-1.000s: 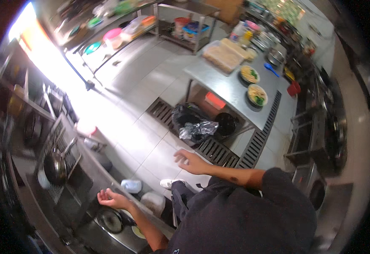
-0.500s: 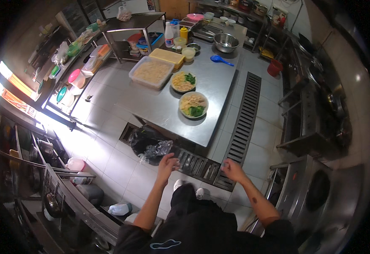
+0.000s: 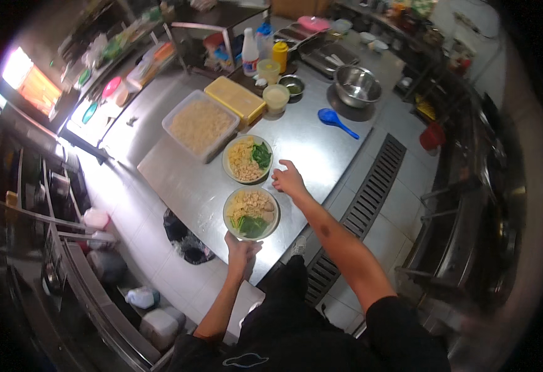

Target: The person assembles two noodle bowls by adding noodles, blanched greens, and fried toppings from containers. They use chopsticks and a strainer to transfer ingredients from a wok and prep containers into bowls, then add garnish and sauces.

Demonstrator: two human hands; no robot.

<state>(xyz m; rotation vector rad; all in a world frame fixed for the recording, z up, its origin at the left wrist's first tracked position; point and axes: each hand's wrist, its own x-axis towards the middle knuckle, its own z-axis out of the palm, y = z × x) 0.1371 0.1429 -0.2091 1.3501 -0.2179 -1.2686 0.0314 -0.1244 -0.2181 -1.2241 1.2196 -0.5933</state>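
Two bowls of food stand near the close end of the steel table. In the nearer bowl (image 3: 251, 212) are chopped pale pieces, yellow bits and dark green leaves. The farther bowl (image 3: 247, 159), just beyond it, holds similar portions. My left hand (image 3: 242, 253) is at the nearer bowl's front rim, thumb and fingers apart; whether it touches the bowl is hard to tell. To the right of the farther bowl, my right hand (image 3: 289, 180) reaches over the table with its fingers loosely spread and nothing in them.
Behind the bowls are a clear tub of pale food (image 3: 201, 125), a yellow box (image 3: 235, 99), small containers and bottles. A blue spoon (image 3: 338, 122) and a steel mixing bowl (image 3: 357, 85) lie farther right. A floor drain grate (image 3: 371, 193) runs beside the steel table (image 3: 178, 170).
I have come closer to the table. Both hands, earlier over the floor short of it, have moved forward to the two bowls.
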